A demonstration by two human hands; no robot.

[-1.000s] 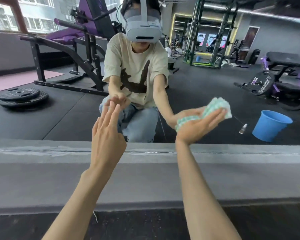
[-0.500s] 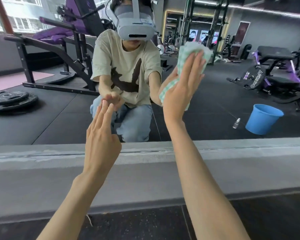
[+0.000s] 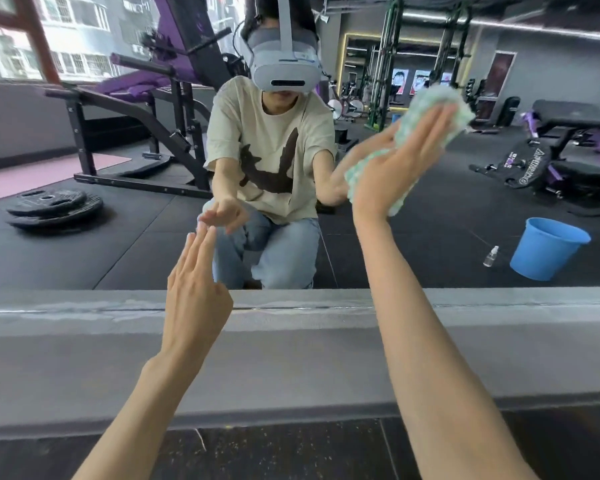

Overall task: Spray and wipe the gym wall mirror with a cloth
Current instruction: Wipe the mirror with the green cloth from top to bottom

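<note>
The right hand point(image 3: 392, 168) presses the soft, light cloth point(image 3: 437, 97) on the mirror point(image 3: 430, 244), upper right, with straight fingers. The left hand point(image 3: 194, 289) is flat and holds nothing. A palm on the cloth's middle should steer it best.

Grey ledge point(image 3: 84, 358) runs right across, with black speckled rubber floor point(image 3: 291, 452) below it. Daylight pours through the windows point(image 3: 80, 36) top left, and there's a purple weight bench point(image 3: 142, 84) beneath them. Weight plates point(image 3: 54, 206) stacked on the floor, pink mat point(image 3: 32, 174) far left. Blue bucket point(image 3: 548, 249) right, tall racks point(image 3: 383, 64) behind.
</note>
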